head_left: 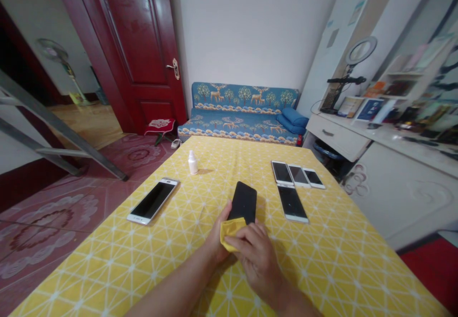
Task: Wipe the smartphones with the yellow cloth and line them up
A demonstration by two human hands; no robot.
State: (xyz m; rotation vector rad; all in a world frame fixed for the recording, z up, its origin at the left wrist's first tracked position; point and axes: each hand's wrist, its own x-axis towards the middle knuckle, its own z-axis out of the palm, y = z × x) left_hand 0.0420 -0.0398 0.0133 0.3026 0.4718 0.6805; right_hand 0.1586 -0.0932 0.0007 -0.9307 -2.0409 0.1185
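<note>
My left hand (219, 233) grips the near end of a black phone (244, 201) and holds it tilted above the yellow tablecloth (322, 269). My right hand (258, 255) presses a small yellow cloth (231, 228) against the phone's lower edge, fingers closed on the cloth. The phone's near end is hidden behind the cloth and both hands.
A white-framed phone (153, 200) lies to the left. A small white bottle (192, 162) stands farther back. Several more phones (296, 175) lie to the right, one (292, 203) nearer me. A blue sofa (243, 111) and a red door (136, 45) are beyond; a white desk (358, 135) stands right.
</note>
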